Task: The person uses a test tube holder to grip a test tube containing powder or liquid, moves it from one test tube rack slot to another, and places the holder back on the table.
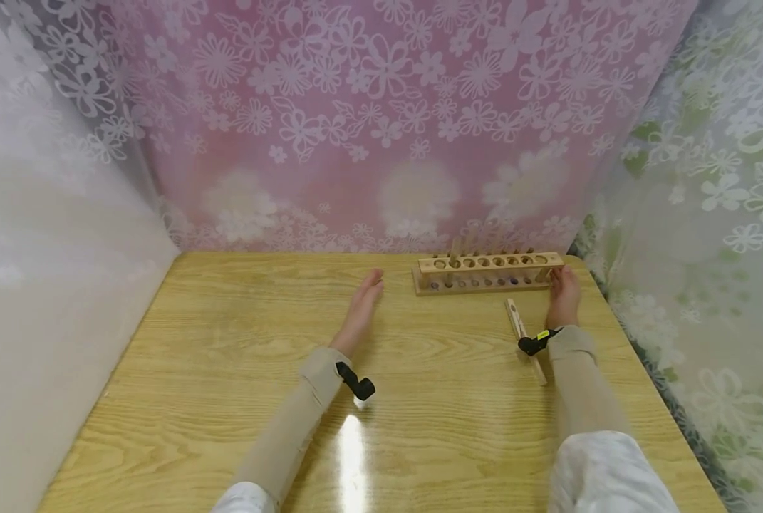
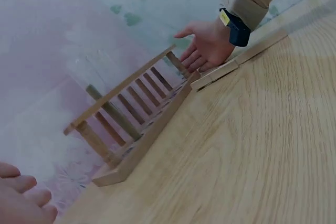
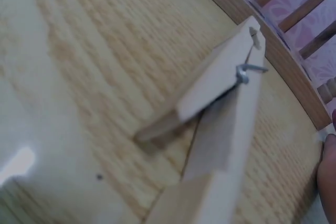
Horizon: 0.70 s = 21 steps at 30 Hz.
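A wooden test tube rack (image 1: 490,270) stands near the back edge of the table, right of the middle. A glass test tube (image 1: 454,249) rises from one hole near its left end. Beyond the rack's left end, apart from it, my left hand (image 1: 360,306) is held with straight fingers and nothing in it. At the other end is my right hand (image 1: 564,296), palm towards the rack and thumb raised, fingertips right at the end post. A wooden test tube holder (image 3: 226,93) with a metal spring lies on the table beside my right wrist.
Pegs (image 2: 142,98) stand along the rack's back. A pink flowered curtain (image 1: 355,142) hangs directly behind the table (image 1: 240,342), with pale sheets at both sides. The table's right edge runs close to my right arm.
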Each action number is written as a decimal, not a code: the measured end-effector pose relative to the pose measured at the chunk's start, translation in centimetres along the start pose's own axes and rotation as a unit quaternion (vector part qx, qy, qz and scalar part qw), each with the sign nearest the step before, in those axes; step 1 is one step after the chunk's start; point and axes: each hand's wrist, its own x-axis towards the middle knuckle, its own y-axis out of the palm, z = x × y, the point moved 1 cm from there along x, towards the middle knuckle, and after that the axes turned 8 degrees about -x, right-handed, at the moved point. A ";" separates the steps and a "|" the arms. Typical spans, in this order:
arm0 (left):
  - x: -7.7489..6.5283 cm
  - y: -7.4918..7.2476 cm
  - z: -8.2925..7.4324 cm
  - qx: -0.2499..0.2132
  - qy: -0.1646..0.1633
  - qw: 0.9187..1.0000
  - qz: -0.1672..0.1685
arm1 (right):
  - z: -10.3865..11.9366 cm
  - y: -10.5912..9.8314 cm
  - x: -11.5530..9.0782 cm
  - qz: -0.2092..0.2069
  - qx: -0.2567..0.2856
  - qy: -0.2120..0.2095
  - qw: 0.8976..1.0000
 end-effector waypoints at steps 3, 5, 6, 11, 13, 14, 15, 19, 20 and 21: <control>0.9 0.4 1.0 -0.047 -0.019 0.998 0.024 | -0.2 0.2 -0.1 0.009 0.001 -0.007 1.000; 1.5 0.8 1.5 -0.078 -0.032 0.995 0.048 | -0.2 0.3 -0.2 0.008 0.005 -0.009 1.000; 1.8 1.0 1.7 -0.083 -0.035 0.994 0.058 | -0.2 0.3 -0.2 0.006 0.011 -0.007 1.000; 2.6 1.9 2.5 -0.087 -0.030 0.990 0.107 | -0.2 0.5 -0.2 0.003 -0.012 0.011 1.000; 2.8 2.2 2.9 -0.080 -0.028 0.989 0.119 | -0.2 0.5 -0.2 0.006 -0.039 0.013 0.999; 2.9 2.4 3.1 -0.076 -0.030 0.989 0.122 | -0.2 0.6 -0.2 0.010 -0.047 0.015 0.999; 2.9 2.5 3.3 -0.067 -0.033 0.989 0.125 | -0.2 0.6 -0.2 0.013 -0.052 0.016 0.998; 3.1 3.1 4.1 -0.047 -0.040 0.991 0.119 | -0.4 0.7 -0.2 0.035 -0.065 0.000 0.997; 3.1 3.3 4.2 -0.050 -0.042 0.991 0.114 | -0.5 0.7 -0.1 0.044 -0.068 -0.007 0.997; 3.2 3.4 4.4 -0.054 -0.047 0.992 0.109 | -0.6 0.7 -0.1 0.052 -0.069 -0.016 0.996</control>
